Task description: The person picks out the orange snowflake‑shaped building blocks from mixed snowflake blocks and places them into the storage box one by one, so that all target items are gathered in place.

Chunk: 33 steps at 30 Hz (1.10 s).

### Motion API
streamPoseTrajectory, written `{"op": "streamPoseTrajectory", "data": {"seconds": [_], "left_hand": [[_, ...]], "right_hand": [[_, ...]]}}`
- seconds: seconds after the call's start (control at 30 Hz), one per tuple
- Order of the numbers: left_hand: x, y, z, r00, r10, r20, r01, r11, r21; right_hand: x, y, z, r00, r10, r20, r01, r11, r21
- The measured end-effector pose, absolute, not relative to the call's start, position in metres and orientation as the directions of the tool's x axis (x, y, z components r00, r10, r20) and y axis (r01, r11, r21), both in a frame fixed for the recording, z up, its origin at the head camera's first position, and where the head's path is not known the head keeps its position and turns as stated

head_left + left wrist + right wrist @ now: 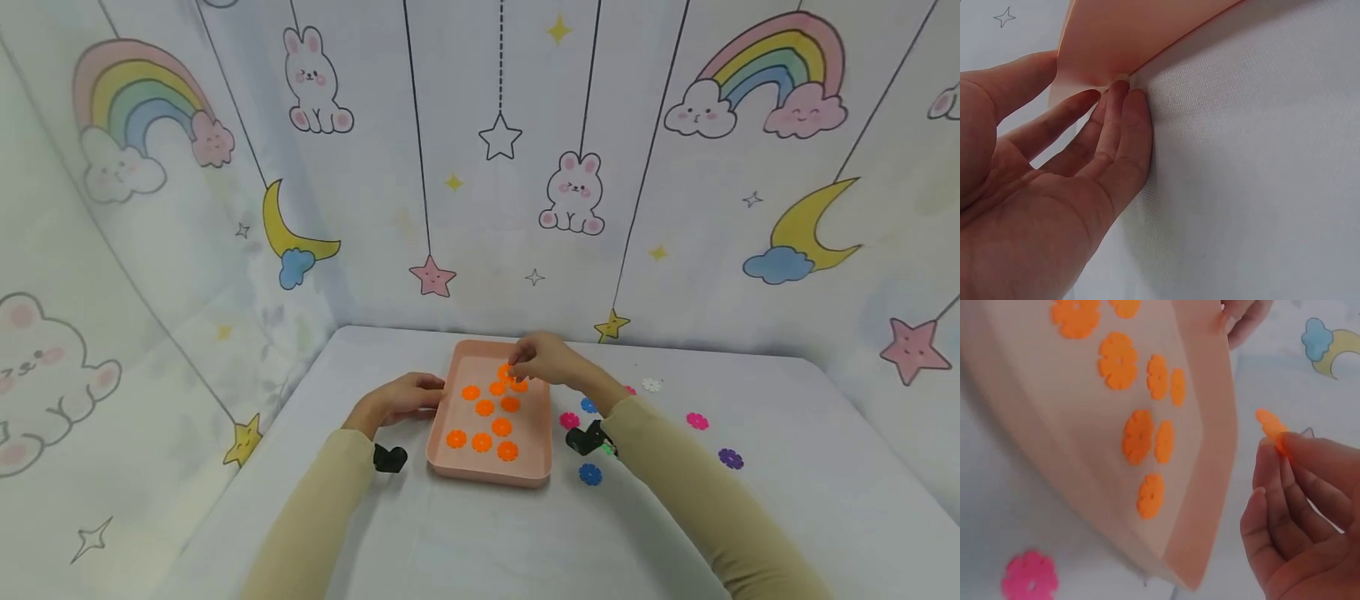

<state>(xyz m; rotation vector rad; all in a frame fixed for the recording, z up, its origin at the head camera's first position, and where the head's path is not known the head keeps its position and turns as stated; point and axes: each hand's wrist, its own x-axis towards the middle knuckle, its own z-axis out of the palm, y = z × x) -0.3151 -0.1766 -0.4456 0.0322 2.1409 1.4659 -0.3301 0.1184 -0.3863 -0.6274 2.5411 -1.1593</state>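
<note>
A pink rectangular tray [491, 477] lies on the table with several orange notched discs [482, 442] spread over its floor. At its left side is my left hand [405, 396]; in the left wrist view the thumb touches the tray wall while the other fingers meet its lower edge. Above the far end of the tray, my right hand [546, 358] pinches one orange notched disc [1272, 430] between thumb and fingertips. That disc is held off the tray floor, tilted.
To the right of the tray lie loose discs: a pink disc [697, 421], a purple disc [731, 458], a blue disc [590, 474] and a white disc [652, 385]. My right sleeve [682, 475] hides part of that area. A patterned curtain [495, 225] stands behind the table.
</note>
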Motion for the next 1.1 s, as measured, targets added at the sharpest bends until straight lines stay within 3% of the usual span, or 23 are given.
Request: {"op": "streamPoseTrajectory", "data": {"seconds": [0.23, 0.5, 1.1], "left_hand": [[-0.315, -0.181, -0.446, -0.849, 0.316, -0.423, -0.280, 0.410, 0.868], [-0.316, -0.180, -0.448, -0.850, 0.337, -0.404, -0.255, 0.407, 0.877], [-0.313, -0.178, -0.446, -0.857, 0.296, -0.421, -0.290, 0.397, 0.871]], "right_hand": [[-0.353, 0.082, -0.405, -0.905, -0.421, -0.061, -0.223, 0.592, -0.774], [-0.372, 0.067, -0.433, -0.966, -0.236, -0.103, -0.078, 0.652, -0.754], [-0.364, 0.071, -0.431, -0.966, -0.212, -0.147, -0.051, 0.717, -0.695]]}}
